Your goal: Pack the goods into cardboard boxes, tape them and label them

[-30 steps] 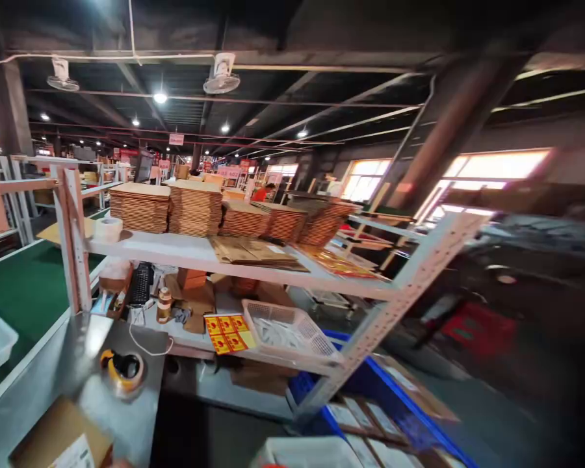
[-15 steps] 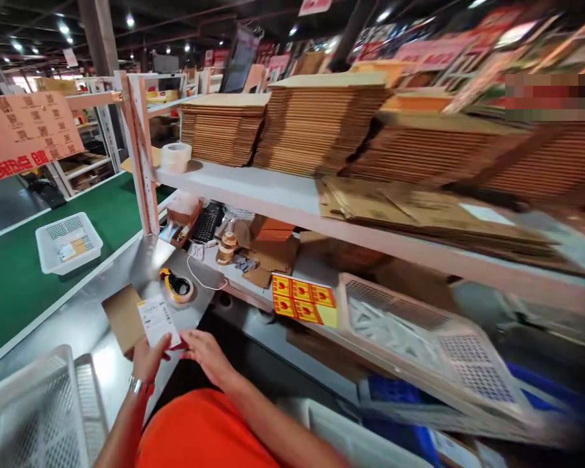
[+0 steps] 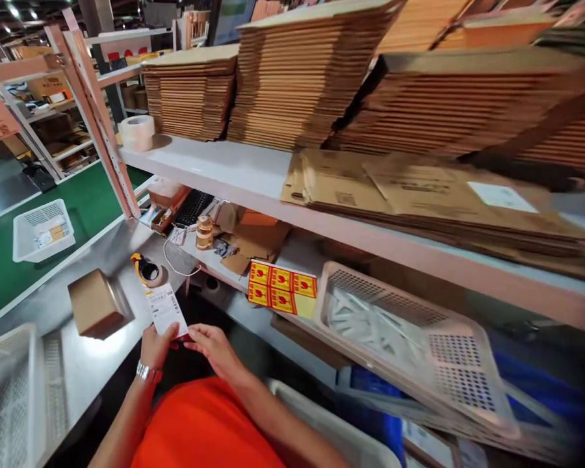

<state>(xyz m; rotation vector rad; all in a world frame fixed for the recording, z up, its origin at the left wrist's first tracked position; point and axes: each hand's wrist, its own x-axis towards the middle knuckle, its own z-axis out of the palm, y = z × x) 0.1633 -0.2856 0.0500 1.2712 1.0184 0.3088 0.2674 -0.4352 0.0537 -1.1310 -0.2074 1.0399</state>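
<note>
**Metal desk by green belt, white label in both hands**

Bare metal desk, shiny, strong glare near the box. Green belt runs along its far left side, with a white basket on it, small package inside. Dark ceiling, a few lights top left. Metal post at the desk's far corner carries the upper shelf.

On that shelf: white tape rolls at left end, tall stacks of folded cardboard behind, flat cardboard sheets along the front edge. Shelf partly hides the lower level: keyboard, small brown container, red-and-yellow sticker sheet, then a perforated tray of white pieces, tilted in view.

Closed brown box sits on desk, left of hands and apart from them. Yellow-black tape dispenser just beyond the label; contact between them unclear. Blurry white baskets crowd lower left. Pale bin and blue bin low right.

Label is over the desk's near edge. Left hand pinches its lower part, thumb on top; right hand, fingers curled, pinches at the lower right corner.
</note>
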